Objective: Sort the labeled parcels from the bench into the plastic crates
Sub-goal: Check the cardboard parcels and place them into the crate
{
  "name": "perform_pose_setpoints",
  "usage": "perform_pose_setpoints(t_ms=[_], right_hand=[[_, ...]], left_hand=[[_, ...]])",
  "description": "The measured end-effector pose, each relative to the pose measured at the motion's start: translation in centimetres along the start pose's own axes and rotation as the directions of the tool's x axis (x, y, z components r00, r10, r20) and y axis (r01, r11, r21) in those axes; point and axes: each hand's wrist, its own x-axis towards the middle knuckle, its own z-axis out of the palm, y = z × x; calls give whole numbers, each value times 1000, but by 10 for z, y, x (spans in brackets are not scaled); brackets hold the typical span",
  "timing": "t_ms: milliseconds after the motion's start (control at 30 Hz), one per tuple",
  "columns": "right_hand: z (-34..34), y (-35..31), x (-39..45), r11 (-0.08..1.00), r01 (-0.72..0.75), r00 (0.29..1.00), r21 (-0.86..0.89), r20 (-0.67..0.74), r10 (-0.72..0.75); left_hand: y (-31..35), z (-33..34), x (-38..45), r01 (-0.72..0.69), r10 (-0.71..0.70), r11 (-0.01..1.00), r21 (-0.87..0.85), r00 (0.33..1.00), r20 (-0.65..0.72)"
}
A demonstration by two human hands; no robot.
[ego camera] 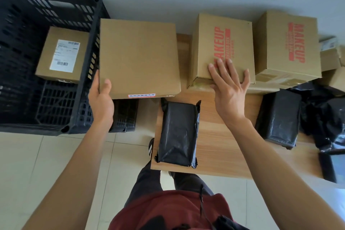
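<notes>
My left hand (101, 99) grips the near left corner of a plain brown cardboard box (139, 58), held in the air between the black plastic crate (16, 61) and the wooden bench (214, 136). My right hand (228, 87) is spread open, its fingers resting on the near edge of a brown box printed MAKEUP (222, 43) on the bench. A small brown box with a white label (62, 54) lies inside the crate. A black wrapped parcel (178, 132) lies on the bench's left end.
A second MAKEUP box (287, 46) stands to the right, with more black wrapped parcels (278, 117) and small boxes at the far right. A second black crate (125, 115) peeks out under the held box. The floor is pale tile; my legs stand below.
</notes>
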Motion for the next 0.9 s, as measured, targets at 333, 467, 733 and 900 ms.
perform_pose_setpoints(t_ms=[333,467,733,900], right_hand=[[15,-47,19,991,106,994,79,2,-107],[28,-49,24,991,94,993,92,59,-100],[63,-45,9,991,131,954,33,268,-135],[43,-58,28,930,-239,914,278,387,120]], left_hand=[[29,-27,-20,-50,36,990,-133,994,-106],[33,-34,-29,-56,36,985,-160,991,-125],[32,-33,-31,-30,8,987,-157,991,-137],[42,-25,-33,-20,-3,982,-188,993,-122]])
